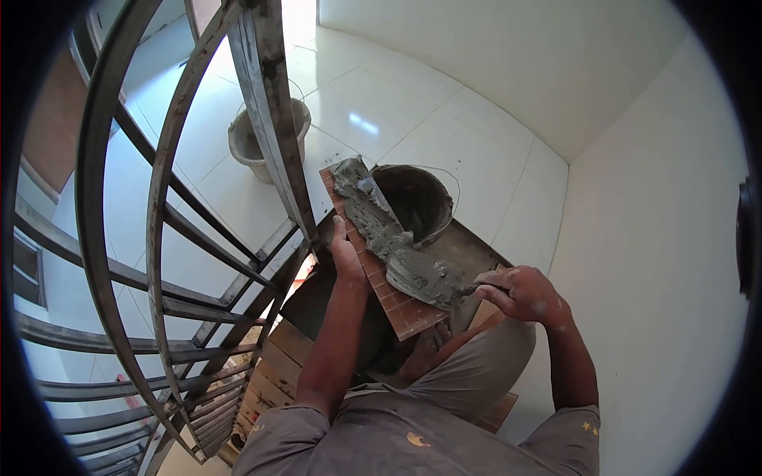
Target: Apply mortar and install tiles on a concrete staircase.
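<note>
A reddish-brown tile (409, 317) with a grid pattern is tilted in front of me. My left hand (347, 254) grips its left edge, thumb up along the side. Wet grey mortar (361, 210) lies in a thick, uneven band along the tile's face. My right hand (528, 295) is closed round the handle of a trowel (421, 274), whose mortar-coated blade lies against the lower part of the tile. Just beyond the tile's right edge stands a dark bucket (438, 190) with a wire handle; its contents are hard to make out.
Curved metal railings (163, 174) and a thick steel post (274, 103) fill the left side. Behind the post a second bucket (252, 155) stands on the glossy white floor (476, 143). A pale wall (651, 262) rises at my right. Brown treads (274, 381) descend at lower left.
</note>
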Action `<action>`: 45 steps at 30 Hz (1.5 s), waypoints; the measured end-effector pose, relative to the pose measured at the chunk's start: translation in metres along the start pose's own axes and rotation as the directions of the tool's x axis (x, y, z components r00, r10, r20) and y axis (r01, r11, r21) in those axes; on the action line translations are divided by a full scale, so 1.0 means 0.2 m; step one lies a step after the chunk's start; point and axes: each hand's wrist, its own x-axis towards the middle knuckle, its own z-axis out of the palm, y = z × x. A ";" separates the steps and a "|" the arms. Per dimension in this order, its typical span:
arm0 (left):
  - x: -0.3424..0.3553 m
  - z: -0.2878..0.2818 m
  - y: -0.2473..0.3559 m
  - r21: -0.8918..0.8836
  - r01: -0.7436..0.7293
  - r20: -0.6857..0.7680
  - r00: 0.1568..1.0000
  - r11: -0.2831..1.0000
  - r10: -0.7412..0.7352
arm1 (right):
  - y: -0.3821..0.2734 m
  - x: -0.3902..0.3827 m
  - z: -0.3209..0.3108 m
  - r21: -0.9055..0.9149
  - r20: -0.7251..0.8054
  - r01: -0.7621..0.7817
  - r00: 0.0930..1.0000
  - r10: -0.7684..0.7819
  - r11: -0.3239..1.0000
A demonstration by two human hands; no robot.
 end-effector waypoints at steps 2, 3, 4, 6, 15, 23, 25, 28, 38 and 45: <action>0.08 0.02 0.00 -0.011 -0.009 0.024 1.000 1.000 0.009 | 0.07 0.02 0.00 0.051 -0.009 -0.027 1.000 0.027 0.998; 0.11 0.03 0.00 -0.023 -0.009 0.041 0.999 1.000 0.010 | 0.10 0.04 -0.01 0.131 0.011 -0.023 1.000 0.022 0.991; 0.15 0.05 0.00 -0.023 -0.008 0.051 0.999 1.000 0.010 | 0.14 0.05 -0.03 0.210 0.031 -0.020 0.999 0.014 0.977; 0.20 0.07 0.04 -0.010 0.046 0.008 0.999 0.999 -0.046 | 0.21 0.10 -0.08 0.190 0.068 0.011 0.997 -0.024 0.982; 0.38 0.01 0.06 0.032 0.023 0.063 0.998 0.999 -0.025 | 0.44 0.24 -0.24 0.341 0.045 -0.118 0.993 0.110 0.932; 0.33 0.04 0.07 0.057 -0.006 -0.011 1.000 0.998 0.007 | 0.21 0.47 -0.20 0.429 0.301 -0.279 0.941 0.155 0.859; 0.32 0.05 0.08 0.089 -0.011 -0.097 0.995 0.996 0.020 | 0.17 0.46 -0.24 0.338 0.324 -0.226 0.939 0.112 0.914; 0.32 0.01 0.12 0.032 0.006 -0.076 0.997 0.999 -0.004 | 0.10 0.45 -0.26 0.101 0.407 -0.040 0.913 -0.004 0.994; 0.20 0.05 0.14 0.093 -0.004 -0.140 0.990 0.996 0.017 | -0.03 0.34 -0.33 -0.072 0.268 0.077 0.962 -0.055 0.994; 0.21 -0.04 0.06 0.355 -0.055 -0.295 0.941 0.933 0.168 | -0.12 0.53 -0.25 -0.057 0.322 -0.029 0.946 0.045 0.998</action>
